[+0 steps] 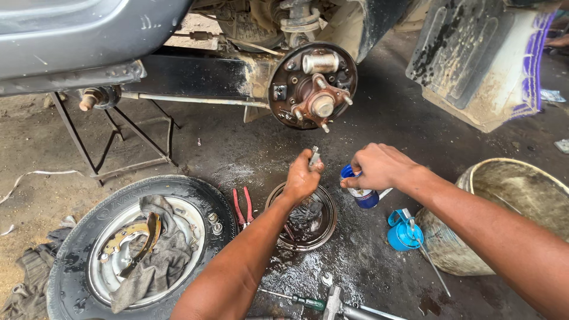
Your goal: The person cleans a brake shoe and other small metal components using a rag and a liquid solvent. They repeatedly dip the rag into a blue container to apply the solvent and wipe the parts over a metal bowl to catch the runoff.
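Two hands are raised over the brake drum [302,219] on the floor: a small metal part [314,156] is pinched in the left hand [302,178], while the right hand [379,167] is closed around a blue can [363,192], seemingly aimed to spray it.

Soft, even daylight fills the scene; wet patches on the floor [308,272] glint, and straight lines bow toward the frame's edges.

Small blue-and-white labelled can [363,195] held in the right hand [379,167], above the wet floor
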